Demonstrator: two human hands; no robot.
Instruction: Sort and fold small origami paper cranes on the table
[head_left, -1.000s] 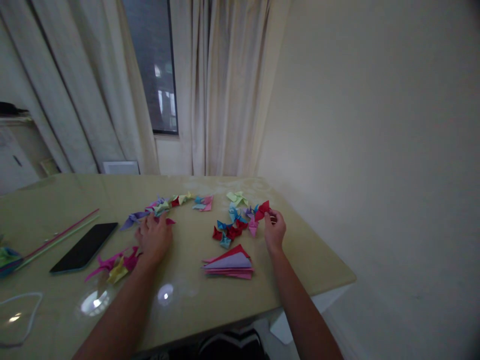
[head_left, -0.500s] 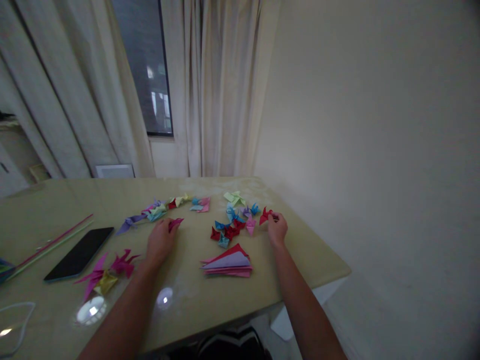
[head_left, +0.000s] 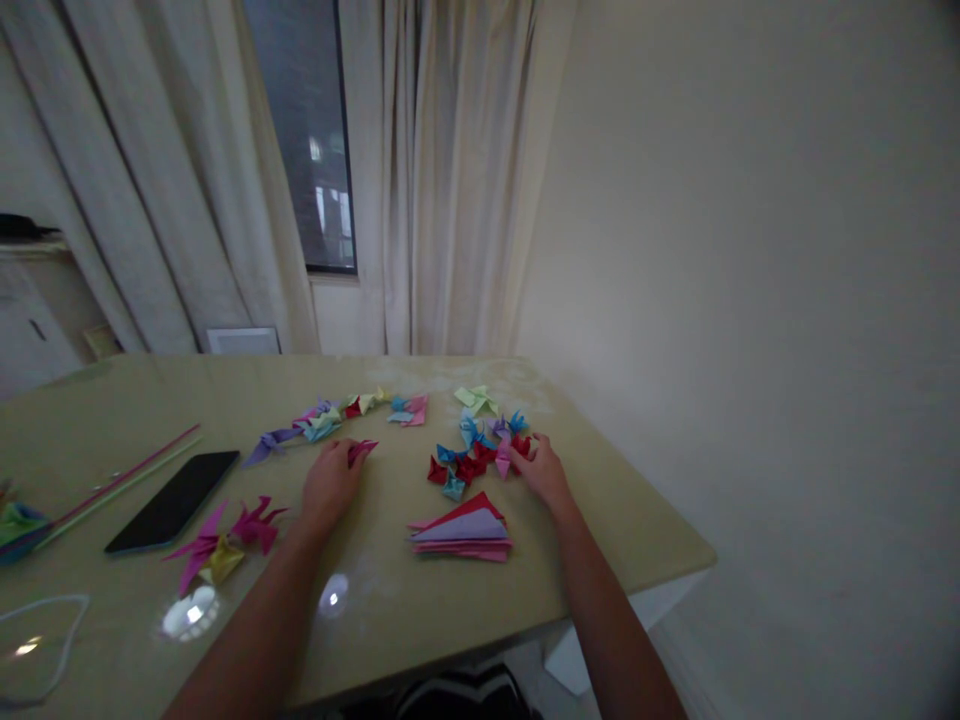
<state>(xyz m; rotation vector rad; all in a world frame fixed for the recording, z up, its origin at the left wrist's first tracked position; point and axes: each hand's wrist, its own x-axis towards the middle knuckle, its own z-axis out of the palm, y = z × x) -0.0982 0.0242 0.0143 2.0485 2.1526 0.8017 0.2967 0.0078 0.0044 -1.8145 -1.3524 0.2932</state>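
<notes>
Left hand (head_left: 331, 486) pinches a magenta folded paper (head_left: 364, 451) over the table (head_left: 615, 535), left of the colourful pile (head_left: 469, 468); right hand (head_left: 546, 472) touches a red folded paper (head_left: 520, 443) at its right edge, grip hard to tell

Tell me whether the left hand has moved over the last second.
Yes: judged against the black phone, the left hand has moved to the right, farther away from it.
</notes>
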